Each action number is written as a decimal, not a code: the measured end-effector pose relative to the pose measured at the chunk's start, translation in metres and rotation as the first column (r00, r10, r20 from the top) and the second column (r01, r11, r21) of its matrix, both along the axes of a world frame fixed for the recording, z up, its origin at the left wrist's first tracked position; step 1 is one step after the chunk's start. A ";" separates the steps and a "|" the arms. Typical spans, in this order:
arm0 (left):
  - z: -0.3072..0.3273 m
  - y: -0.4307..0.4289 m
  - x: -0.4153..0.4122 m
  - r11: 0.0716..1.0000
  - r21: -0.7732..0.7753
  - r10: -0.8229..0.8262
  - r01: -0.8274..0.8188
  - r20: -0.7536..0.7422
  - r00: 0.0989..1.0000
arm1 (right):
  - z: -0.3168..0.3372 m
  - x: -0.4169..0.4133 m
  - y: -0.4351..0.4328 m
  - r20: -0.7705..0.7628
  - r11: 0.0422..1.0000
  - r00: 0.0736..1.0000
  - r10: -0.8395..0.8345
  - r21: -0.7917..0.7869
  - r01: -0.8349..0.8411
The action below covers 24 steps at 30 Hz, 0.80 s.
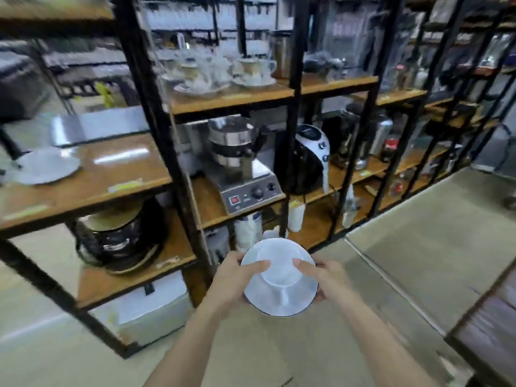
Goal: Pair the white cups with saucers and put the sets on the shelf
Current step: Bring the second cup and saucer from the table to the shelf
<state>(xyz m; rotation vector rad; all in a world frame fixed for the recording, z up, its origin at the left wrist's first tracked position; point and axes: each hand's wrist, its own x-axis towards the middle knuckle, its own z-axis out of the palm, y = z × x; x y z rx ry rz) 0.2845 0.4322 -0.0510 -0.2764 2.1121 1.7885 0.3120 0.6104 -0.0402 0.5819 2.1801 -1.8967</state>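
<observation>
Two hands, left hand [231, 277] and right hand [326, 277], grip a round, smooth white cup [280, 270] on its saucer [279, 300], near the wood shelf [231, 100]

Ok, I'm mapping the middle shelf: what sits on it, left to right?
Grey plate → steel waffle maker → black-and-white machine → metal canister.
</observation>
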 end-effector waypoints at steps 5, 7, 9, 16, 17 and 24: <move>0.011 -0.114 -0.007 0.954 -0.020 0.297 -0.298 -0.022 0.955 | 0.005 -0.057 -0.113 -0.017 0.968 0.968 0.250 0.023 -0.249; 0.013 -0.150 -0.016 0.928 -0.035 0.371 -0.372 -0.034 0.928 | 0.007 -0.078 -0.149 -0.017 0.942 0.942 0.335 0.035 -0.334; 0.016 -0.179 -0.026 0.893 -0.059 0.445 -0.447 -0.051 0.894 | 0.009 -0.101 -0.182 -0.024 0.920 0.920 0.392 0.027 -0.391; 0.038 -0.258 -0.107 0.812 -0.030 0.577 -0.582 -0.105 0.810 | 0.028 -0.208 -0.277 -0.089 0.856 0.852 0.517 0.023 -0.517; 0.041 -0.268 -0.123 0.799 -0.020 0.597 -0.601 -0.101 0.796 | 0.032 -0.225 -0.288 -0.106 0.849 0.844 0.525 0.008 -0.528; 0.055 -0.318 -0.230 0.777 0.057 0.630 -0.627 -0.091 0.771 | 0.042 -0.336 -0.347 -0.139 0.861 0.857 0.496 -0.045 -0.506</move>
